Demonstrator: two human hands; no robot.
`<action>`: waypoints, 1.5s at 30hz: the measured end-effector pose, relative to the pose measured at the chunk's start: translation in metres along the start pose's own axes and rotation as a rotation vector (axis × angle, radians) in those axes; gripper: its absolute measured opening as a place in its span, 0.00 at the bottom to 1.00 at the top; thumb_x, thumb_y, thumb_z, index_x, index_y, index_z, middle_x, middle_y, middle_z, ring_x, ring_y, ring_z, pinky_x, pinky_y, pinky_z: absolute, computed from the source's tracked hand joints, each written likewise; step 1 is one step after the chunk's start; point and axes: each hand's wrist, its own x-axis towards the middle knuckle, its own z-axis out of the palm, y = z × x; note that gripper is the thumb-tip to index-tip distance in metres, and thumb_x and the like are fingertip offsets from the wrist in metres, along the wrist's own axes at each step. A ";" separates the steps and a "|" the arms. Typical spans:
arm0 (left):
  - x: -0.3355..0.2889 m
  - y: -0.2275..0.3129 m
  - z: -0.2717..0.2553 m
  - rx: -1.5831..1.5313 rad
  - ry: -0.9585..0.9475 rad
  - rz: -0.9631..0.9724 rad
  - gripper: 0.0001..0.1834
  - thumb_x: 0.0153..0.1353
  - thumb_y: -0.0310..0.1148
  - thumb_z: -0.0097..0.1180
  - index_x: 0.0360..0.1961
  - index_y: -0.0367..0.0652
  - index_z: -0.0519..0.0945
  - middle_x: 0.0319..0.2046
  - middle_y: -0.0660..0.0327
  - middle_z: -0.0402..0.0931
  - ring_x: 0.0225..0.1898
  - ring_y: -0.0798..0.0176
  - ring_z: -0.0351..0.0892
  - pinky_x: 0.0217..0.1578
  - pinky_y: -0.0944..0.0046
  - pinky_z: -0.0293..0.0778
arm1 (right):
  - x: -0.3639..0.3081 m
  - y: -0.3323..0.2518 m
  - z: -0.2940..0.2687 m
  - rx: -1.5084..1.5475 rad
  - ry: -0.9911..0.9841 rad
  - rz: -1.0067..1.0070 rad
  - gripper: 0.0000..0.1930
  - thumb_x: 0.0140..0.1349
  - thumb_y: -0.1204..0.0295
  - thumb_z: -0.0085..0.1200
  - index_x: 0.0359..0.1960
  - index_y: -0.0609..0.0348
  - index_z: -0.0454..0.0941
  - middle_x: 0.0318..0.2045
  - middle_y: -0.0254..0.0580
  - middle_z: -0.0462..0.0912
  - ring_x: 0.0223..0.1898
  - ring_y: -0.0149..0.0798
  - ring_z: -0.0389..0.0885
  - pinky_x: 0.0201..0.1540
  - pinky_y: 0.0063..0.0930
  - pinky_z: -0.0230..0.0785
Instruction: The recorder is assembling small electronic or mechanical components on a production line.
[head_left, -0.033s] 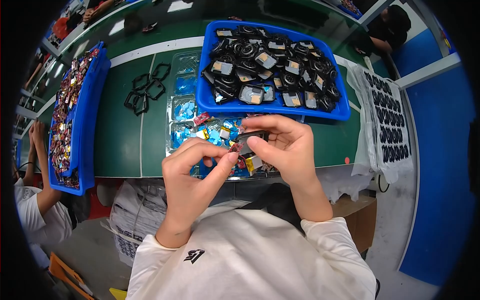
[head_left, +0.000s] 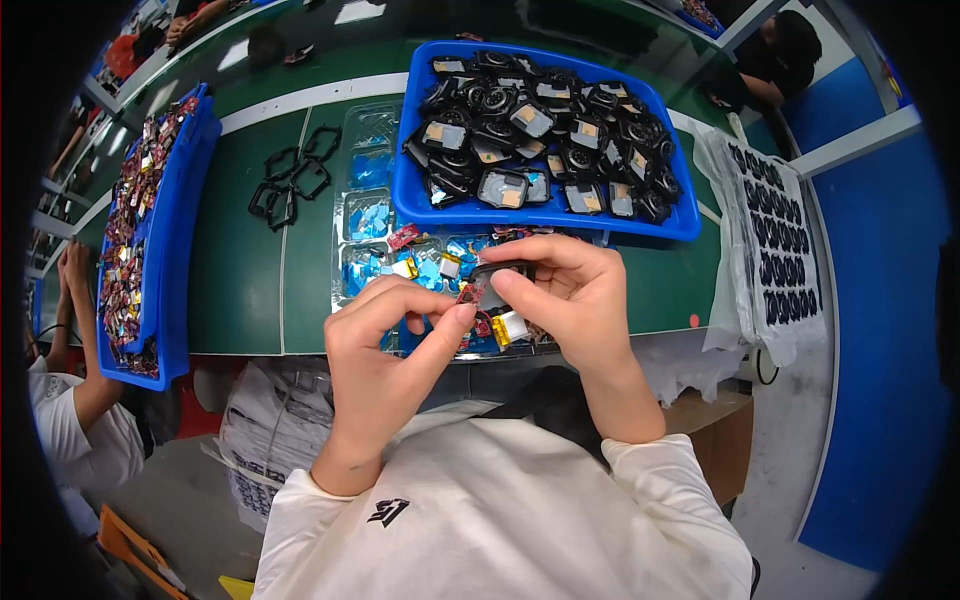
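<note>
My left hand point(head_left: 385, 345) pinches a small red circuit board point(head_left: 468, 295) between thumb and forefinger. My right hand point(head_left: 580, 295) grips a black watch-like casing point(head_left: 496, 268), its thumb on the near side and fingers behind. The two pieces are close together, and whether they are joined cannot be made out. Just below them shows a silver battery point(head_left: 511, 328) with a yellow end; its wires are too small to trace. Under my hands lies a clear compartmented tray point(head_left: 345, 215) holding blue film pieces point(head_left: 368, 220), more batteries point(head_left: 450, 264) and red boards point(head_left: 404, 237).
A blue bin point(head_left: 405, 190) heaped with black casings point(head_left: 530, 120) stands beyond my hands. Another blue bin point(head_left: 178, 250) of red boards is at the left, near several black frames point(head_left: 283, 205). White-lined rows of black parts point(head_left: 775, 235) lie at the right. Other people sit nearby.
The black casing has tilted slightly in my right hand. The silver battery below has swung a little and shows more of its face. Both hands stay nearly in place.
</note>
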 end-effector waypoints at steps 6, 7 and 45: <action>0.000 -0.001 -0.001 -0.329 -0.110 -0.203 0.04 0.51 0.23 0.64 0.27 0.33 0.81 0.23 0.64 0.77 0.25 0.75 0.70 0.26 0.76 0.66 | -0.003 -0.001 -0.001 -0.195 -0.023 -0.075 0.11 0.50 0.87 0.57 0.37 0.71 0.79 0.37 0.46 0.81 0.35 0.30 0.80 0.37 0.19 0.75; 0.000 -0.002 0.000 -0.478 -0.133 -0.310 0.05 0.52 0.23 0.64 0.28 0.33 0.81 0.24 0.64 0.77 0.26 0.76 0.72 0.27 0.77 0.67 | -0.003 0.001 0.000 -0.311 -0.003 -0.170 0.11 0.50 0.85 0.57 0.37 0.67 0.81 0.35 0.43 0.82 0.34 0.29 0.80 0.35 0.18 0.75; -0.011 -0.084 -0.049 0.371 0.641 0.145 0.10 0.56 0.20 0.55 0.21 0.37 0.69 0.19 0.64 0.67 0.18 0.70 0.56 0.19 0.70 0.52 | 0.320 0.009 -0.224 -1.073 0.391 0.265 0.07 0.47 0.70 0.64 0.25 0.61 0.83 0.17 0.37 0.80 0.15 0.28 0.74 0.17 0.23 0.63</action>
